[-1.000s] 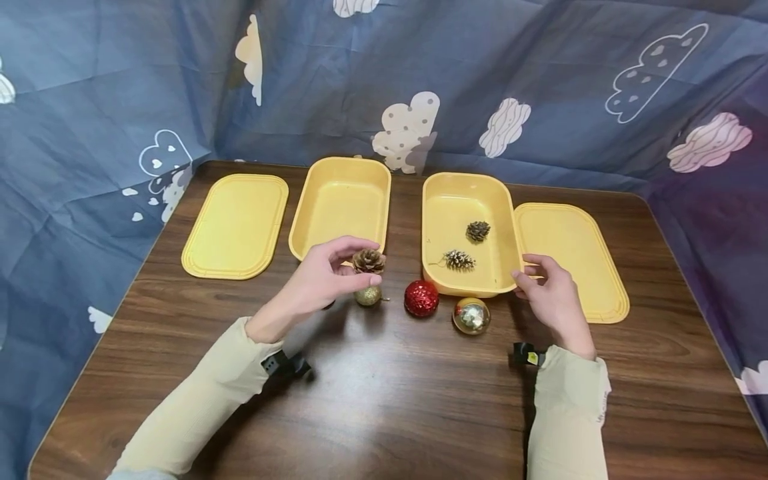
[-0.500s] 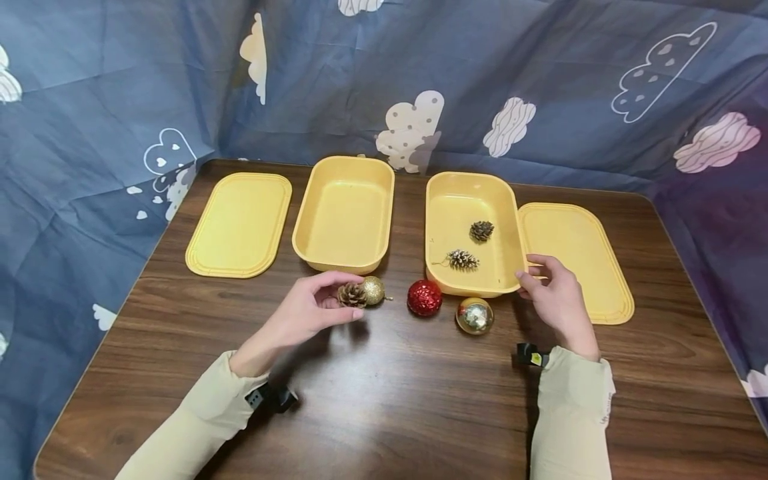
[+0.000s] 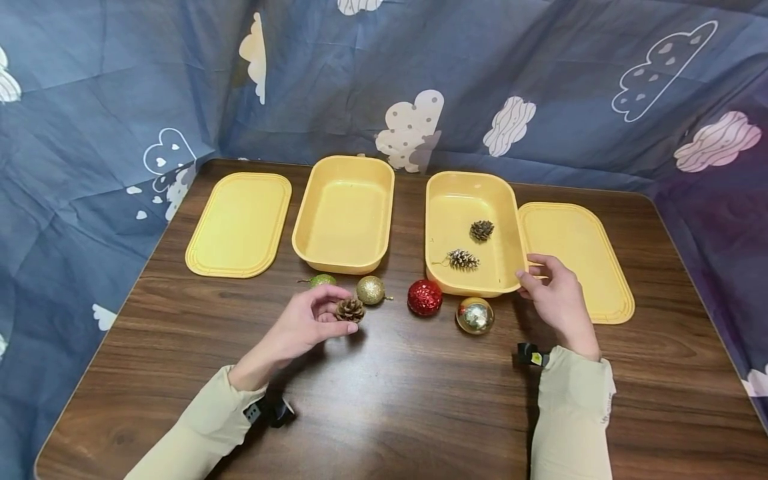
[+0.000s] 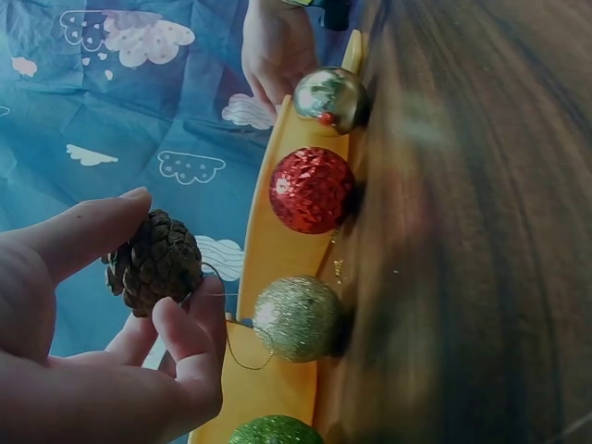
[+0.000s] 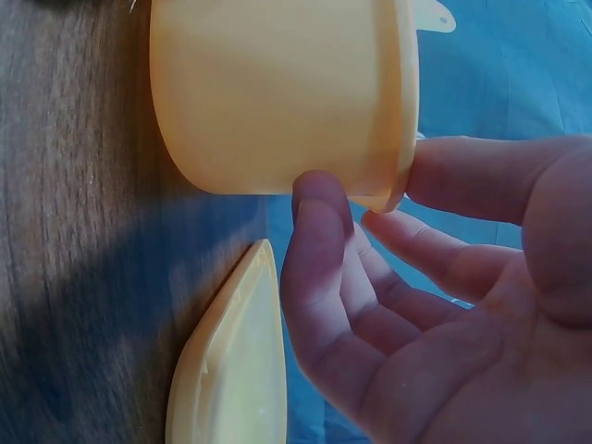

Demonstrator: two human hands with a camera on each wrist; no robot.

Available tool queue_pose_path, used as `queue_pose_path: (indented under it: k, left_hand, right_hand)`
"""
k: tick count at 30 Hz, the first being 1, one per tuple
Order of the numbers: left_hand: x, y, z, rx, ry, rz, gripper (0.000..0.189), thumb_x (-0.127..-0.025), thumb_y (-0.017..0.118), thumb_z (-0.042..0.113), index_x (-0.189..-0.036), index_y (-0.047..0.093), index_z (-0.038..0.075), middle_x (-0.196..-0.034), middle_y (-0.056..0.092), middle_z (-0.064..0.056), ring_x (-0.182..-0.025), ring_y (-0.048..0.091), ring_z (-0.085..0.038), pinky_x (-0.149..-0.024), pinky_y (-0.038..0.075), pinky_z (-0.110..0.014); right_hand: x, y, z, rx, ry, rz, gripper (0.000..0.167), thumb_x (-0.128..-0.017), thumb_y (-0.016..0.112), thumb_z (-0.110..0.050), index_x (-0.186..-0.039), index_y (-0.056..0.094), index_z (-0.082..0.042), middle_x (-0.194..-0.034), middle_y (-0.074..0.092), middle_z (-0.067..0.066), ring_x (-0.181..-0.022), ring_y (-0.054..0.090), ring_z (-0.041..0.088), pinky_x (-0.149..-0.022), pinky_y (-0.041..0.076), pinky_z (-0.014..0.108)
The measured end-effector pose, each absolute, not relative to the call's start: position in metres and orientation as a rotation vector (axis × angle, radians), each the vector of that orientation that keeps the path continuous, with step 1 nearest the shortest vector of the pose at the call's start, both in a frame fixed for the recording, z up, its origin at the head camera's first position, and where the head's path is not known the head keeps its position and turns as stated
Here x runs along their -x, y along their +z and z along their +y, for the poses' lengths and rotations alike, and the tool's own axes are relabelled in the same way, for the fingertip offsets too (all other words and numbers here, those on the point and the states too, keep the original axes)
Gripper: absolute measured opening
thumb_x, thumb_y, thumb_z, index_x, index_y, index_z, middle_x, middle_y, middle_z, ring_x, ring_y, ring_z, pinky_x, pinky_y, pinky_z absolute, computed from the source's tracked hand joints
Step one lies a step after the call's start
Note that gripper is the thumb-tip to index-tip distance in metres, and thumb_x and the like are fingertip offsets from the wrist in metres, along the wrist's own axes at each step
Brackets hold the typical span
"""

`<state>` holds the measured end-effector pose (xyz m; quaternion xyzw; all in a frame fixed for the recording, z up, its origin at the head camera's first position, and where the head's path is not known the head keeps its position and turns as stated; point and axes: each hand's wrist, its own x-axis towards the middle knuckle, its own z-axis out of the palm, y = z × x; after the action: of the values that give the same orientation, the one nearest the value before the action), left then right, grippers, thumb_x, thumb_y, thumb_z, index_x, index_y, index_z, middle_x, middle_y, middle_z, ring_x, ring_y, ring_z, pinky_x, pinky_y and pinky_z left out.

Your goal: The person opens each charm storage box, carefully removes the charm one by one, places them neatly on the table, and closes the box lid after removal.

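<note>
My left hand [image 3: 303,327] holds a brown pine cone [image 3: 350,311] between thumb and fingers, above the table in front of the left yellow box [image 3: 342,267]. In the left wrist view the pine cone [image 4: 155,264] sits by the thumb tip, and a thin loop of string shows beside it. With thumb and fingertips, my right hand [image 3: 555,297] grips the front right corner of the right yellow box [image 3: 474,291]; the right wrist view has the thumb at the rim of this box [image 5: 277,102]. Two more pine cones lie inside, a dark one [image 3: 482,231] and a white-tipped one [image 3: 463,260].
Along the boxes' front edges lie a green ornament [image 3: 323,280], a glittery gold ball [image 3: 371,291], a red ball [image 3: 425,297] and a shiny gold ball [image 3: 475,315]. Flat yellow lids lie at far left [image 3: 239,225] and right [image 3: 573,257]. A patterned blue cloth [image 3: 300,80] hangs behind the table.
My left hand has drawn the pine cone back from the left box, toward me and slightly left. The green ornament behind it now shows. My right hand stays at the box corner.
</note>
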<state>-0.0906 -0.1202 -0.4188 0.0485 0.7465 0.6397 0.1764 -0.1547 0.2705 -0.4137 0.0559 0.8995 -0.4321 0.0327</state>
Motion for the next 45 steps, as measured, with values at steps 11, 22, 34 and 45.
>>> queue_pose_path:
  k: [11, 22, 34, 45]
  left_hand:
    - [0.086, -0.431, -0.123, -0.050, 1.761, 2.070, 0.054, -0.077, 0.076, 0.004, -0.125, 0.053, -0.007, -0.097, 0.069, -0.016, -0.079, 0.064, -0.013, -0.068, 0.055, -0.021]
    - [0.086, -0.442, -0.122, 0.046, 1.662, 2.107, 0.050, -0.078, 0.077, 0.008, -0.121, 0.055, -0.005, -0.095, 0.066, -0.012, -0.083, 0.062, -0.014, -0.074, 0.054, -0.025]
    - [0.085, -0.443, -0.123, 0.026, 1.588, 2.204, 0.047, -0.078, 0.078, 0.013, -0.117, 0.058, -0.005, -0.092, 0.067, -0.013, -0.079, 0.061, -0.013, -0.070, 0.053, -0.026]
    - [0.087, -0.449, -0.123, 0.045, 1.504, 2.283, 0.046, -0.075, 0.081, 0.016, -0.113, 0.061, -0.001, -0.092, 0.064, -0.010, -0.079, 0.059, -0.014, -0.072, 0.052, -0.027]
  right_hand:
    - [0.155, -0.414, 0.270, -0.175, -1.342, 2.766, 0.050, -0.098, 0.054, -0.021, -0.139, 0.043, 0.005, -0.115, 0.056, 0.028, -0.069, 0.063, 0.002, -0.067, 0.058, 0.021]
    - [0.156, -0.415, 0.270, -0.188, -1.343, 2.769, 0.049, -0.098, 0.054, -0.021, -0.138, 0.044, 0.005, -0.114, 0.057, 0.026, -0.068, 0.061, -0.001, -0.067, 0.057, 0.020]
    - [0.156, -0.415, 0.269, -0.185, -1.348, 2.766, 0.049, -0.098, 0.055, -0.020, -0.138, 0.044, 0.006, -0.113, 0.057, 0.025, -0.067, 0.062, 0.000, -0.065, 0.057, 0.018]
    - [0.156, -0.415, 0.270, -0.172, -1.341, 2.766, 0.050, -0.098, 0.054, -0.021, -0.138, 0.043, 0.006, -0.114, 0.057, 0.025, -0.069, 0.063, 0.002, -0.066, 0.057, 0.019]
